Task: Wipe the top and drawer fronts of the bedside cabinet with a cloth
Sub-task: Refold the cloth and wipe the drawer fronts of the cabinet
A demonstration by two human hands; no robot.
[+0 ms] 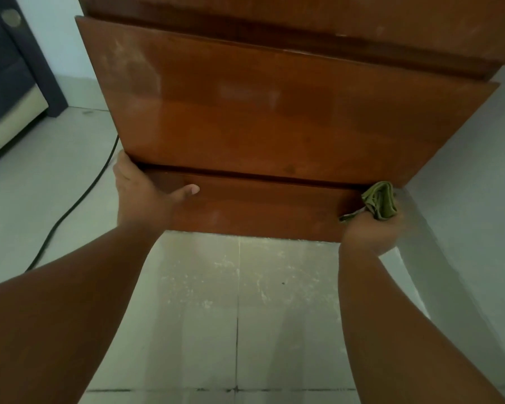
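The brown wooden bedside cabinet [274,112] fills the upper view, seen from above and in front. Its upper drawer front shows dusty smears. The lower drawer front [260,208] sits beneath it, close to the floor. My left hand [143,196] grips the left end of the lower drawer at the gap under the upper drawer, thumb resting on the front. My right hand [370,231] is closed on a bunched green cloth [381,201], pressed against the right end of the lower drawer front. The fingers of both hands are partly hidden.
A black cable [79,196] runs across the pale tiled floor [236,301] left of the cabinet. A dark sofa or bed with a beige base [9,97] stands at the far left. A white wall [464,199] adjoins the cabinet's right side.
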